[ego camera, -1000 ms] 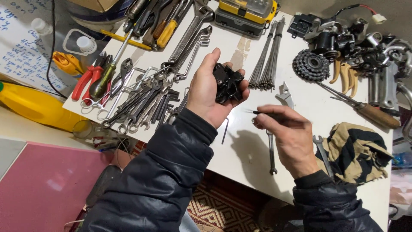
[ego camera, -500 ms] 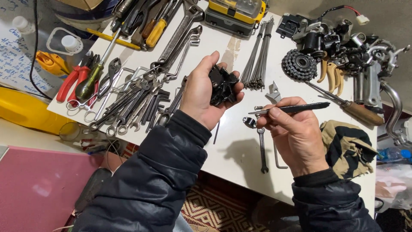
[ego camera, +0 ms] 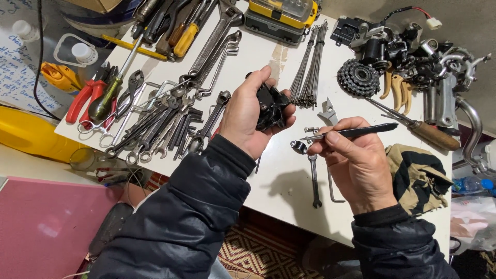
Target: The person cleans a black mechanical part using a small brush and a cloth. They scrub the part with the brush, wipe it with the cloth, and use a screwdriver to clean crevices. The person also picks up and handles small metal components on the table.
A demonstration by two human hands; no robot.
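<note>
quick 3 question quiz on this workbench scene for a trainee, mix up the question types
1. True or false: the left hand holds a black mechanical part.
2. What does the right hand hold? A) red pliers B) a slim dark pen-like tool C) a hammer
3. Fill in: a toothed ____ lies on the white table beyond the right hand.

Key: 1 true; 2 B; 3 sprocket cluster
</note>
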